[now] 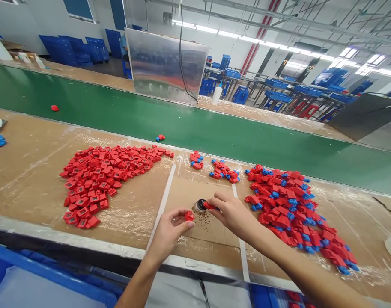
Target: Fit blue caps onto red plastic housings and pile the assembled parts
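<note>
My left hand (pixel 171 229) pinches a small red plastic part (pixel 189 215) between thumb and fingers, just left of a little clear jar. That jar (pixel 197 208) has a dark mouth or dark contents and is partly covered by my right hand. With closed fingers, my right hand (pixel 228 210) holds another red plastic part (pixel 208 205), its tip at the jar's mouth. Some blue shows beneath those fingers, but I cannot make out its shape. Under both hands lies a cardboard sheet (pixel 221 236), speckled with brown drops beside the jar.
Plain red parts form a pile (pixel 95 179) at left; red-and-blue parts form another (pixel 288 205) at right. Small clusters (pixel 219 169) lie between them. Beyond runs a green conveyor belt (pixel 118 111) carrying a few parts. A blue bin (pixel 54 273) stands below the table's front edge.
</note>
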{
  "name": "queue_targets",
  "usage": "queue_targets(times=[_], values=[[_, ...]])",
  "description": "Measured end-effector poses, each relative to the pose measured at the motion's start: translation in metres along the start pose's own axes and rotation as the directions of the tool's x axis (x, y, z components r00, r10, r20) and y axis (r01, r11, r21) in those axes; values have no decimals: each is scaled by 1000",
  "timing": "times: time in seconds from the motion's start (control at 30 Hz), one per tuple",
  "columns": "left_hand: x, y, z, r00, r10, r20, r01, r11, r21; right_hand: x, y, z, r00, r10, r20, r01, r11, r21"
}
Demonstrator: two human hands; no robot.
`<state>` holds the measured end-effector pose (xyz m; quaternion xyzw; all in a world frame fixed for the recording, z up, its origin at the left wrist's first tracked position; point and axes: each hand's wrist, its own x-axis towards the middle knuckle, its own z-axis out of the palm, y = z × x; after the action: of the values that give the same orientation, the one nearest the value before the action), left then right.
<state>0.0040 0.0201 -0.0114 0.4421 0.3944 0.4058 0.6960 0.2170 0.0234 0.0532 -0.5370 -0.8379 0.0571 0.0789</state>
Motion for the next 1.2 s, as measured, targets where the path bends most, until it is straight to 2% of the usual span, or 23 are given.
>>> queue_targets(times=[0.2, 0.33, 0.47, 0.7, 1.0, 1.2], values=[[2, 0, 7, 996, 38, 75, -40, 999, 18, -5, -2, 8, 998, 63, -9, -63, 998, 24], [-1, 1, 9, 996, 26, 86, -32, 997, 65, -8, 3, 4, 986, 119, -116, -92, 971, 219], [-3, 2, 12, 991, 5, 132, -12, 999, 51, -13, -1, -6, 955, 208, -210, -98, 893, 438], [-4, 0, 13, 987, -2, 159, -8, 998, 59, -25, -21, -2, 982, 134, -135, -54, 877, 477], [-5, 1, 13, 984, -13, 178, -5, 995, 100, -30, -25, 8, 988, 135, -76, -80, 863, 499], [-9, -1, 9, 978, -43, 204, 9, 987, 163, -33, -35, 18, 996, 83, -43, -53, 880, 472]])
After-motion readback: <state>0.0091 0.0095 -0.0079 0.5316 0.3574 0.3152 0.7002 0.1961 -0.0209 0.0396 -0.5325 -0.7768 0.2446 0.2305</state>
